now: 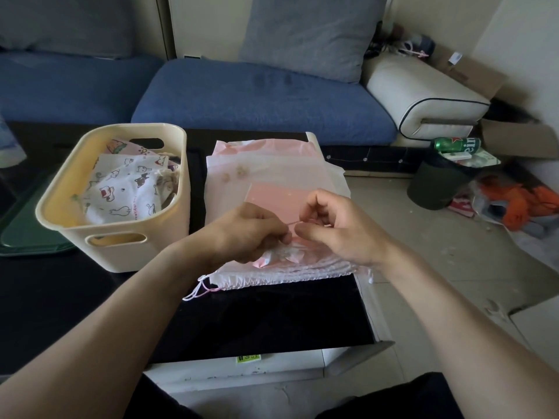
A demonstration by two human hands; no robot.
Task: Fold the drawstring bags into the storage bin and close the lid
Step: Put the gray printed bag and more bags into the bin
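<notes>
A stack of pink and white drawstring bags (272, 173) lies on the black table to the right of a cream storage bin (99, 231). Inside the bin sit folded white bags with cartoon animal prints (121, 189). Over the near end of the stack, my left hand (251, 234) and my right hand (332, 228) pinch a thin pink drawstring (295, 222) stretched between them above a small bunched pink bag (281, 255). A loop of pink and white cords (196, 290) hangs out at the stack's near left corner.
A dark green lid (27, 228) lies flat left of the bin. A blue sofa (257, 95) stands behind the table. On the floor at right are a dark waste bin (438, 182) with a green can, cardboard boxes and orange cloth (526, 204).
</notes>
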